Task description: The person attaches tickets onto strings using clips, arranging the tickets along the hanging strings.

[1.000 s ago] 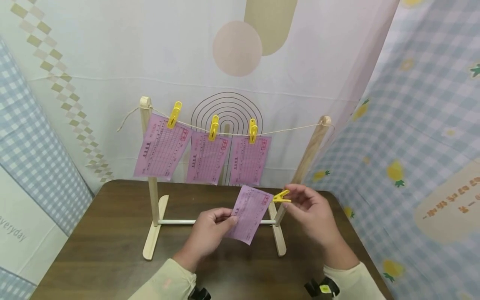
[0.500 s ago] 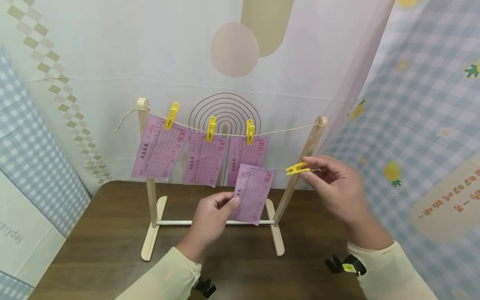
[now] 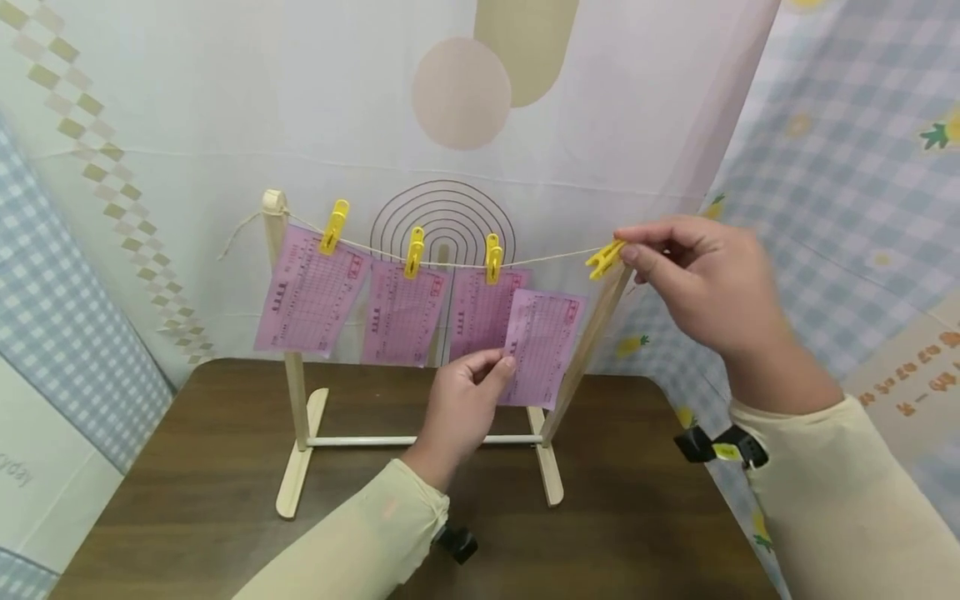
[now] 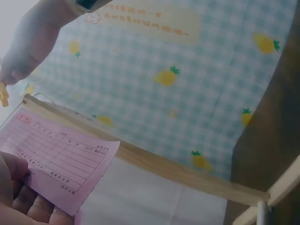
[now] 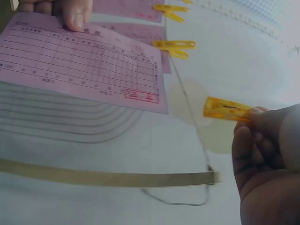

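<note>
My left hand [image 3: 463, 402] pinches a pink printed receipt slip [image 3: 546, 346] by its left edge, just below the string [image 3: 558, 256]. This slip partly overlaps the rightmost hanging slip [image 3: 480, 308] in the head view. Between thumb and fingers, my right hand [image 3: 708, 279] pinches a yellow clothespin [image 3: 604, 260] near the string's right end, by the top of the right post. In the right wrist view the clothespin [image 5: 227, 108] stands apart from the string, beside it. The held slip [image 4: 63, 157] shows its printed grid in the left wrist view.
Two more pink slips, a left one [image 3: 311, 292] and a middle one [image 3: 405, 312], hang from the string by yellow clothespins. A wooden stand with a left post [image 3: 296, 400], a right post [image 3: 588, 350] and a white crossbar [image 3: 367, 442] stands on the brown table [image 3: 225, 467].
My left hand has raised the slip up and right towards the string. My right hand has carried the clothespin away from the slip, up to the string's right end.
</note>
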Action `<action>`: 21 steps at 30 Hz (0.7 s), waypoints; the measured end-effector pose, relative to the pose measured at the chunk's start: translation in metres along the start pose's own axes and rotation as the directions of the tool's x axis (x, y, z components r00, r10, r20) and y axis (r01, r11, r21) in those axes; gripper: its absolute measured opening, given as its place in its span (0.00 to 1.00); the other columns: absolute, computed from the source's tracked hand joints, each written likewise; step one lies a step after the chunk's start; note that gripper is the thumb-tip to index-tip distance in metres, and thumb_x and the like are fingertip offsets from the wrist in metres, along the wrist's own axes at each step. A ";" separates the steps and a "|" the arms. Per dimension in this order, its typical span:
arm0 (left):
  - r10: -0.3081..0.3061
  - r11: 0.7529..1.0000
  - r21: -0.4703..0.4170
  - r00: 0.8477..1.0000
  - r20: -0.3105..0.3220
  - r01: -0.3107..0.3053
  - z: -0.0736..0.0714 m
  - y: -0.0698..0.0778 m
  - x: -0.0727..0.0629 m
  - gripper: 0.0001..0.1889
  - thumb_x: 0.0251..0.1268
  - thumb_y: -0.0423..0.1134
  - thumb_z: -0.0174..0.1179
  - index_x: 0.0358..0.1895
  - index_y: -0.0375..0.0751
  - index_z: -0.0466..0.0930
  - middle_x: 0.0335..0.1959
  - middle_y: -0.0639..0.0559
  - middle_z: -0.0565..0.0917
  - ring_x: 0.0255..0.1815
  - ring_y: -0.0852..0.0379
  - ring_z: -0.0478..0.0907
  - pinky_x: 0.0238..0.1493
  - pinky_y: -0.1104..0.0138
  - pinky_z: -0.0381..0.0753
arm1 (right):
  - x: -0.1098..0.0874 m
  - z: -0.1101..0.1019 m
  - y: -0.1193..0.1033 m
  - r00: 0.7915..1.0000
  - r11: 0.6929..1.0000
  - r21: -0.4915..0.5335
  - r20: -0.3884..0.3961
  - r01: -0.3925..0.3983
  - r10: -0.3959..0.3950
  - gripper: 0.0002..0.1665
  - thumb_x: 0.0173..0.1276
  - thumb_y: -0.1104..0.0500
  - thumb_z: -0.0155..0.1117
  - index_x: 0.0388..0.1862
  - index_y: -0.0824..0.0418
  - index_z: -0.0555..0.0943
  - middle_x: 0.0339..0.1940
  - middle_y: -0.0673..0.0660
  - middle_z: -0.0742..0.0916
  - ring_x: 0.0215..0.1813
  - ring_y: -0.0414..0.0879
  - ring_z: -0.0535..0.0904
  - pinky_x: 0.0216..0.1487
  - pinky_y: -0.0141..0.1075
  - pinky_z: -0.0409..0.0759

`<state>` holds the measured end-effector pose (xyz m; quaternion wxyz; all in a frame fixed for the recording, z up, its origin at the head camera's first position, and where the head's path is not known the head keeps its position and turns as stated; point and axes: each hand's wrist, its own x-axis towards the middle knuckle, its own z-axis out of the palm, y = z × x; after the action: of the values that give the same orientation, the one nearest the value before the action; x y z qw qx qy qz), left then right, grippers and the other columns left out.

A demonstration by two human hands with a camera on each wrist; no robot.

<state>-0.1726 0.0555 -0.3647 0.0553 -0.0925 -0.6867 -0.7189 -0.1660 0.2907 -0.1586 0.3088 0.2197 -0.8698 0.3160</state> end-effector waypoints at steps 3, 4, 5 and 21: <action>-0.003 1.000 -0.015 1.000 -0.005 0.003 0.006 0.005 0.006 0.18 0.82 0.49 0.70 0.63 0.43 0.93 0.53 0.51 0.94 0.53 0.58 0.87 0.52 0.67 0.88 | 0.013 -0.006 -0.009 0.996 0.993 -0.089 0.040 -0.076 0.080 0.09 0.78 0.56 0.78 0.53 0.50 0.97 0.29 0.35 0.91 0.29 0.33 0.84 0.28 0.24 0.77; -0.004 1.000 -0.019 1.000 -0.003 0.004 0.008 0.006 0.008 0.18 0.82 0.49 0.70 0.63 0.44 0.93 0.53 0.51 0.94 0.53 0.59 0.87 0.52 0.67 0.88 | 0.016 -0.008 -0.012 0.993 0.988 -0.116 0.057 -0.101 0.108 0.09 0.79 0.54 0.77 0.54 0.49 0.97 0.26 0.37 0.90 0.27 0.34 0.83 0.25 0.26 0.75; -0.004 1.000 -0.029 1.000 0.000 0.004 0.010 0.007 0.010 0.18 0.82 0.49 0.70 0.64 0.43 0.93 0.54 0.51 0.94 0.54 0.59 0.87 0.52 0.68 0.88 | 0.019 -0.009 -0.015 0.989 0.983 -0.143 0.073 -0.115 0.126 0.09 0.80 0.53 0.77 0.54 0.47 0.97 0.23 0.40 0.89 0.25 0.35 0.82 0.23 0.28 0.73; -0.007 0.998 -0.064 0.999 -0.033 0.005 0.035 0.014 0.020 0.20 0.82 0.51 0.70 0.65 0.45 0.92 0.57 0.51 0.94 0.57 0.58 0.88 0.58 0.61 0.91 | 0.048 -0.016 -0.031 0.925 0.923 -0.298 0.214 -0.245 0.315 0.16 0.82 0.41 0.71 0.61 0.42 0.94 0.48 0.53 0.96 0.24 0.47 0.86 0.21 0.37 0.74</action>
<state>-0.1873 0.0909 -0.3454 0.0615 -0.0802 -0.6625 -0.7422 -0.1763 0.2713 -0.1035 0.1711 0.0878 -0.9593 0.2066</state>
